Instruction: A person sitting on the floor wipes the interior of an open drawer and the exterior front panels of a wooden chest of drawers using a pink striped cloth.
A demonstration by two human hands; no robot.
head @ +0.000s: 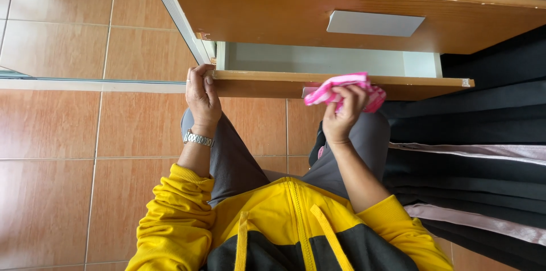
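1. Pink-and-white striped cloth (343,90), bunched into a wad, sits against the top front edge of the pulled-out wooden drawer with pale inner walls (341,83), right of the drawer's middle. It partly covers the grey handle plate on that drawer's front.
2. Right hand (343,113) is clamped on the cloth: fingers curled over it from below and behind, thumb side toward the drawer. The cloth lies directly ahead of this hand, pressed between it and the drawer edge.
3. Left hand (202,96) grips the near left corner of the same drawer front, fingers wrapped over the top edge and closed on the wood. It carries a silver metal wristwatch (198,139) and what looks like a ring.
4. Key relation: the drawer edge runs left to right across the view, and that is its long axis. The hands are well apart along it, left at the corner, right past centre. The right hand is the one on the cloth; the left is well off from it.
5. Above: a second orange-brown wooden drawer front (364,18) with a flat grey rectangular handle (374,23), closed.
6. Surroundings: terracotta floor tiles (68,151) at left, dark pleated fabric (472,140) at right, yellow-and-black zip jacket (284,225) and grey trousers below.
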